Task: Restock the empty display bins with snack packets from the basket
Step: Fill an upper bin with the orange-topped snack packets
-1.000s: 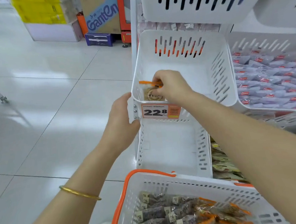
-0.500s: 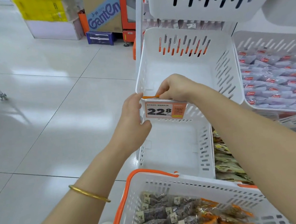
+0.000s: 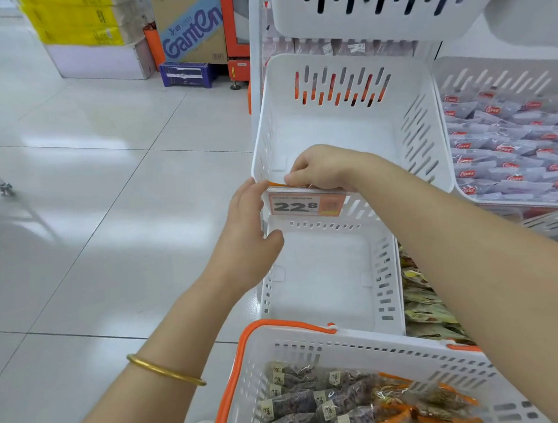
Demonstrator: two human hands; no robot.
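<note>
Many snack packets (image 3: 326,409) filled the basket (image 3: 354,351) nearest the camera. Beyond it, the left hand (image 3: 243,225) gripped the front-left corner of a white display bin (image 3: 428,133). The right hand (image 3: 324,168) pinched an orange-edged packet (image 3: 276,184) at its front rim (just above the price tag (image 3: 304,205)).

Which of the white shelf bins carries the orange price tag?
The middle empty bin, the one the left hand grips: the tag hangs on its front rim. The lower empty bin shows none; the neighbouring bin is full.
</note>
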